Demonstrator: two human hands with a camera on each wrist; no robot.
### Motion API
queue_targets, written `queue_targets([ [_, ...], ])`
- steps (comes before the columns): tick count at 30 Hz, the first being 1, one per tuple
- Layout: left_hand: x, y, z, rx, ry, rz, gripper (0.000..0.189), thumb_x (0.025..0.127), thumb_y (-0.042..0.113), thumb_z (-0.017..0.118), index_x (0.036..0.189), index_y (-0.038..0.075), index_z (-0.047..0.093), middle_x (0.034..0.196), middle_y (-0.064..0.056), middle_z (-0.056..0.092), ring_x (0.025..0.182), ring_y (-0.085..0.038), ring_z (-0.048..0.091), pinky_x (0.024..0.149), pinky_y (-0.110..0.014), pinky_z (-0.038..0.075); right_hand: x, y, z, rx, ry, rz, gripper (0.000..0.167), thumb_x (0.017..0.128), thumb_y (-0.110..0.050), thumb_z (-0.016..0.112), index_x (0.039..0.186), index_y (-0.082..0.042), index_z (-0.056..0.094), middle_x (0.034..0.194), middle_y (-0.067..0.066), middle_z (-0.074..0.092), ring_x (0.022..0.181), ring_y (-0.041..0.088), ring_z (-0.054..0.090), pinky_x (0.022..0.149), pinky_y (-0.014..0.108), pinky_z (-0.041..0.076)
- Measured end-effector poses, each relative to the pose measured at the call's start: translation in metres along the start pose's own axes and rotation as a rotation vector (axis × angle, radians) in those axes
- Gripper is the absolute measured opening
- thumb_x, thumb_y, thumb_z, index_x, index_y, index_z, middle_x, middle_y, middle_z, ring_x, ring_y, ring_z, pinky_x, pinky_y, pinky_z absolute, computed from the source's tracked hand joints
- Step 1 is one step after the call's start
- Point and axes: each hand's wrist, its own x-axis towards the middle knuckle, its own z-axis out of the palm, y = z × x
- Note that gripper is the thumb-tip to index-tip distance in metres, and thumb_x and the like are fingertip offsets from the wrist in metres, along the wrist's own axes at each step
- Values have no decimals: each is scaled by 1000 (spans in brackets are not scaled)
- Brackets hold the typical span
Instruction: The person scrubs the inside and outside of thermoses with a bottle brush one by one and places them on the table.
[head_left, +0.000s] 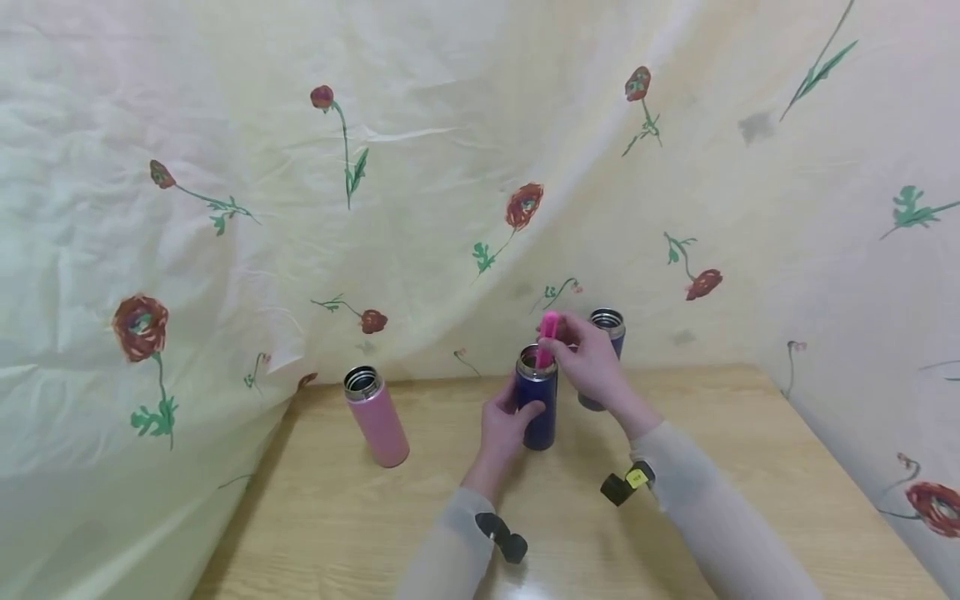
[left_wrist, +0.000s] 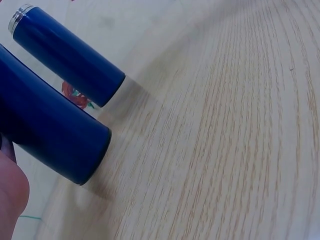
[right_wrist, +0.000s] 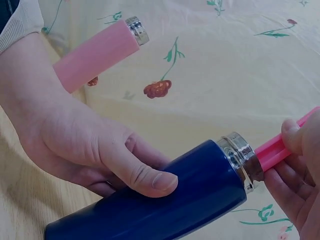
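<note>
My left hand point(head_left: 504, 425) grips a dark blue bottle point(head_left: 538, 408) that stands lidless on the table, thumb across its front. Over its mouth, my right hand point(head_left: 588, 354) pinches a bright pink stick-like thing point(head_left: 549, 333) between thumb and fingers. The lower end of this pink piece sits inside the bottle's metal neck point(right_wrist: 240, 155) and is hidden there. In the right wrist view the fingertips are right at the rim. The left wrist view shows the bottle's base on the wood and only part of the left hand point(left_wrist: 11, 195).
A second dark blue bottle point(head_left: 609, 329), also lidless, stands behind the right hand. To the left is an open pink bottle point(head_left: 378, 423). The wooden table point(head_left: 315, 533) ends at a flowered cloth point(head_left: 420, 275) hanging behind and along both sides.
</note>
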Motion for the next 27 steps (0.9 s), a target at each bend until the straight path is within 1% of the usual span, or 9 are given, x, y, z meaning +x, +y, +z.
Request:
queue_targets([
  [3,3,3,1,-5,-2,-13,72,91,8,85,155,3,53,152,-17,59,144,-32,53,125,-50,34,2,-3,-3,12,-13,12,15,103,-13,72,117,-6,70,104,11,75,99,27,70,91,49,60],
  [5,2,2,0,-3,-8,-20,73,90,9,86,155,4,52,152,-17,58,144,-32,53,125,-51,34,1,-3,-3,13,-16,24,16,104,-14,72,117,-6,70,104,11,74,99,27,69,92,48,60],
  [9,3,1,0,-8,-26,-23,75,90,13,87,156,6,52,152,-15,59,143,-30,54,125,-49,34,1,0,-3,9,2,25,19,104,-17,72,119,-6,72,104,10,75,100,27,69,94,50,60],
  [11,4,1,0,-13,-30,-22,75,90,12,87,156,6,52,152,-14,59,143,-29,54,125,-48,35,1,1,-3,3,10,15,20,104,-20,73,119,-6,72,104,10,75,100,27,70,94,50,60],
  [15,4,1,-1,-12,-24,-21,75,90,8,86,156,3,51,152,-17,58,144,-31,53,124,-48,35,2,-1,-3,16,23,-16,22,103,-22,75,117,-5,73,104,11,77,100,27,71,93,51,62],
  [19,6,0,-2,10,-24,-18,76,90,8,86,156,2,49,153,-18,57,144,-33,52,124,-49,35,2,-7,-3,10,52,-61,26,103,-23,75,119,-3,74,106,11,78,100,27,73,91,50,63],
  [23,6,-2,-2,27,-31,-16,77,90,8,86,157,2,49,154,-18,55,144,-34,52,124,-50,35,2,-17,-3,-16,94,-118,28,104,-25,75,122,-4,74,108,11,79,101,26,74,89,49,64],
  [27,6,-1,-3,35,-34,-12,76,90,7,85,157,1,48,154,-19,54,145,-35,51,124,-50,35,6,-30,-2,-29,142,-192,25,104,-21,74,122,-4,73,109,12,79,100,27,75,85,48,65],
])
